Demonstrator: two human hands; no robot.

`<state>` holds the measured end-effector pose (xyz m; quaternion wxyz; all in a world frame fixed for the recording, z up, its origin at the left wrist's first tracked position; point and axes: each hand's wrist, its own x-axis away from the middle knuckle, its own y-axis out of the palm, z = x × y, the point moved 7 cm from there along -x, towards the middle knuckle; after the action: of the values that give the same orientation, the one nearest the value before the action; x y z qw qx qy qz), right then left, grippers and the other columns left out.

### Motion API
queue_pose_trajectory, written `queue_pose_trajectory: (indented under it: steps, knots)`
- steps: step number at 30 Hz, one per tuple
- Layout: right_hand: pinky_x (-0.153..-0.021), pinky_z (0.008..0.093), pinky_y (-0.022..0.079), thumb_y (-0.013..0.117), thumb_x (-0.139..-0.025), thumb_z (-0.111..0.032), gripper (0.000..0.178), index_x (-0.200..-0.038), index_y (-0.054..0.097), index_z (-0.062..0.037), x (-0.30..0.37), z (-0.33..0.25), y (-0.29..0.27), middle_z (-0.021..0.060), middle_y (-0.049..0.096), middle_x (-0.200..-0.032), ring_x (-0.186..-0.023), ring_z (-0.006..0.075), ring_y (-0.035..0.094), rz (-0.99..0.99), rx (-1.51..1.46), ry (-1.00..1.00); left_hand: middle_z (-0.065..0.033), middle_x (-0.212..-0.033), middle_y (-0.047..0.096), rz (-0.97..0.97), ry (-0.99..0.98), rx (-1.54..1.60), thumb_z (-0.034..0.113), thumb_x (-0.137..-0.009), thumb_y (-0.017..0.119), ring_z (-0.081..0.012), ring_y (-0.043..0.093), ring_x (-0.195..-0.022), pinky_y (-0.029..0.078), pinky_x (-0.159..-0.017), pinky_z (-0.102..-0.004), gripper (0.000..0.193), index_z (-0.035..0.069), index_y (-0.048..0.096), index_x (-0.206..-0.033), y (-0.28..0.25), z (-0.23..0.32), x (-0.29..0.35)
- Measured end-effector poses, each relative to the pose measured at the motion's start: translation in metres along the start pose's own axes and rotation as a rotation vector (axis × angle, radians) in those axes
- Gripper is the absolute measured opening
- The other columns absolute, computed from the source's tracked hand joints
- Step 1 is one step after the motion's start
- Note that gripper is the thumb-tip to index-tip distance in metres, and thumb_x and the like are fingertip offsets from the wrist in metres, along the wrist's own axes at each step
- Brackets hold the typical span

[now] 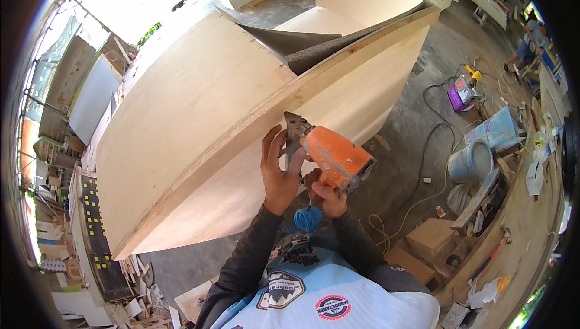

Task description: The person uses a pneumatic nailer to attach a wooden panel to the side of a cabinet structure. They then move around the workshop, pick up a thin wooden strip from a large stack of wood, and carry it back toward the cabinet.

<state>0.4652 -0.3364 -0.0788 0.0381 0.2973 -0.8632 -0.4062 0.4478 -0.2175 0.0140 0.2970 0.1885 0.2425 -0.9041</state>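
An orange pneumatic nail gun with a dark metal nose is held in front of me, beside the edge of a large curved plywood structure shaped like a boat hull. My right hand is wrapped round its handle, below the orange body. With bent fingers and thumb, my left hand grips the narrow dark magazine under the nose. The nose lies close to the hull's wooden edge strip; I cannot tell whether they touch. A coiled blue air hose hangs beneath the gun.
On the floor to the right are a purple-and-white can, a pale blue bucket, loose cables and a cardboard box. A long workbench runs down the right side. Wood scraps lie at lower left. Another person is far right.
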Motion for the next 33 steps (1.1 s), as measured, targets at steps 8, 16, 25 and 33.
queue_pose_trajectory:
  steps: [8,16,25,33]
  knots:
    - [-0.045,0.0237,0.031,0.059,-0.085,-0.010,0.021,-0.103,0.051,-0.0014,-0.006,-0.015,-0.013,0.0000,0.048,-0.062,-0.050,0.0071,0.041,0.185,0.020,-0.084,-0.0146,-0.133,0.044,-0.145,-0.030,0.050,0.001,-0.087,0.061,-0.0253,0.055,-0.112,0.051,-0.085,-0.0339,0.042,-0.002,0.048,-0.127,0.032,-0.008,-0.012]
    - [-0.050,0.0244,0.036,0.059,-0.084,-0.012,0.045,-0.124,0.046,0.0044,-0.007,-0.021,-0.020,0.0015,0.049,-0.069,-0.059,0.0094,0.045,0.183,0.137,-0.047,-0.0125,-0.133,0.045,-0.165,-0.029,0.127,-0.003,-0.087,0.058,-0.0245,0.057,-0.109,0.050,-0.086,-0.0334,0.046,0.001,0.045,-0.131,0.043,-0.013,-0.015]
    - [-0.055,0.0253,0.035,0.063,-0.085,-0.027,0.025,-0.076,0.050,-0.0073,0.012,-0.005,0.023,0.0014,0.048,-0.069,-0.061,0.0101,0.046,-0.013,0.243,-0.018,-0.0167,-0.132,0.047,-0.100,-0.017,0.056,0.002,-0.081,0.064,-0.0285,0.052,-0.115,0.048,-0.089,-0.0365,0.048,0.000,0.048,-0.127,-0.010,0.001,0.009]
    - [-0.078,0.0310,0.045,0.070,-0.081,-0.025,0.049,-0.122,0.050,-0.0036,0.053,0.082,-0.001,0.0068,0.057,-0.109,-0.095,0.0195,0.055,-0.316,0.972,0.056,-0.0198,-0.132,0.046,0.157,-0.013,0.004,0.017,-0.084,0.067,-0.0345,0.049,-0.118,0.047,-0.090,-0.0395,0.050,0.000,0.047,-0.127,-0.105,-0.003,0.065]
